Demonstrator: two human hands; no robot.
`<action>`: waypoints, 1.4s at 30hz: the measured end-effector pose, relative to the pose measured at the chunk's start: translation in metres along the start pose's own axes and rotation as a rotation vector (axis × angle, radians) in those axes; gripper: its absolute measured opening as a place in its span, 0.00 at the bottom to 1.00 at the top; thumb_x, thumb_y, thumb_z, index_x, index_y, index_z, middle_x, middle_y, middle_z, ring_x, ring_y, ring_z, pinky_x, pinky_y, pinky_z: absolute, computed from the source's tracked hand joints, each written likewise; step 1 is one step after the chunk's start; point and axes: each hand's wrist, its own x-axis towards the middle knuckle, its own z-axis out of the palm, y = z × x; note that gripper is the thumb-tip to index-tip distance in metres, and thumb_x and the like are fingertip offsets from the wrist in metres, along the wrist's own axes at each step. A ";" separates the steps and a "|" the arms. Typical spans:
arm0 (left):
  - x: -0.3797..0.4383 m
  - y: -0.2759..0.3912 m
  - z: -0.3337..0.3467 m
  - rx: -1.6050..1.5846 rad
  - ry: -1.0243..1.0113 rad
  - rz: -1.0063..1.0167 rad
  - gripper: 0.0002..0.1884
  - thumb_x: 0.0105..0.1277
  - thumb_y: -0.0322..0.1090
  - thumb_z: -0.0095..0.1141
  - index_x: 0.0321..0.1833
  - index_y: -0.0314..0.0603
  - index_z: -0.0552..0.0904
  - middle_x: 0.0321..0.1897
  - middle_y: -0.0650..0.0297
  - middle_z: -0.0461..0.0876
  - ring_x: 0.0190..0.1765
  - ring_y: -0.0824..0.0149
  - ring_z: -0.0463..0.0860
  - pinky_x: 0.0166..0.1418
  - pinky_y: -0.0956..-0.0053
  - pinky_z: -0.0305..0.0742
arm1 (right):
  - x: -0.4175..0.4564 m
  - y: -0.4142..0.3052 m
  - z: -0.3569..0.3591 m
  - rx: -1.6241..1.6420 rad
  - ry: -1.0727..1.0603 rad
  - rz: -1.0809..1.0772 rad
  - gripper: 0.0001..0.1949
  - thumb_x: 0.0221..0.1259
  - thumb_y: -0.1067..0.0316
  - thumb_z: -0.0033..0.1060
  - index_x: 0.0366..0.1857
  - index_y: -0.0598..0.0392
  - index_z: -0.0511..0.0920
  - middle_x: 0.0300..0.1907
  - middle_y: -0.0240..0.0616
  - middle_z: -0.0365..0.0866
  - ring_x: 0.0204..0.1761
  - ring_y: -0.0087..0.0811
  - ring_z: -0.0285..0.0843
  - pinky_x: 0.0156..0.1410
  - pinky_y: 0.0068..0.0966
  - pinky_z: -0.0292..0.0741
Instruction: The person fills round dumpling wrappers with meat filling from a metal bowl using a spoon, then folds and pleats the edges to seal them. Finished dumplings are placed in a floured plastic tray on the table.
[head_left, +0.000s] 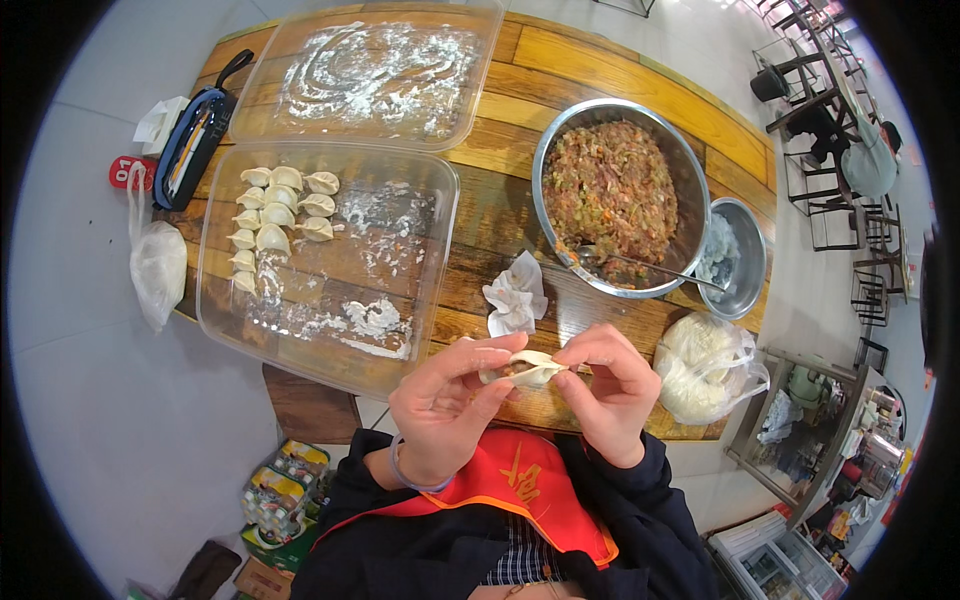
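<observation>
Between my two hands is a partly folded dumpling (534, 369) with some filling showing in its opening. My left hand (454, 397) grips its left end, and the fingertips of my right hand (607, 382) pinch its right end. Rows of folded dumplings (277, 196) lie in a floured clear plastic tray (448, 247) to the left. Beyond my hands, a large steel bowl (541, 217) holds minced filling (611, 195), with a metal spoon (652, 266) resting in it. A crumpled paper tissue (516, 296) lies just beyond the dumpling in my hands.
A second floured plastic tray (480, 82) lies farther back. A pencil case (193, 150) and a knotted plastic bag (157, 262) are at the left edge. At the right are a small steel bowl (752, 262) and a plastic bag of pale contents (701, 367) on the wooden table (592, 67).
</observation>
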 end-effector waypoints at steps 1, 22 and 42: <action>0.001 0.000 -0.001 0.026 -0.011 0.016 0.14 0.64 0.13 0.55 0.52 0.24 0.77 0.53 0.41 0.79 0.57 0.58 0.80 0.53 0.73 0.82 | 0.000 0.000 0.000 -0.004 -0.013 -0.009 0.08 0.49 0.83 0.67 0.34 0.62 0.82 0.35 0.39 0.82 0.35 0.27 0.77 0.41 0.22 0.73; -0.002 -0.005 0.002 0.255 -0.010 0.191 0.15 0.59 0.13 0.61 0.50 0.25 0.78 0.44 0.44 0.83 0.46 0.60 0.85 0.47 0.74 0.80 | 0.000 -0.002 0.008 0.059 -0.118 -0.128 0.16 0.51 0.80 0.69 0.45 0.64 0.80 0.45 0.46 0.78 0.42 0.34 0.80 0.47 0.26 0.76; 0.005 -0.009 -0.008 0.510 -0.131 0.409 0.18 0.55 0.24 0.70 0.49 0.40 0.81 0.53 0.50 0.73 0.39 0.65 0.79 0.41 0.76 0.79 | -0.003 -0.006 0.014 0.102 -0.014 -0.113 0.12 0.50 0.82 0.69 0.39 0.62 0.80 0.42 0.45 0.79 0.43 0.34 0.79 0.48 0.26 0.75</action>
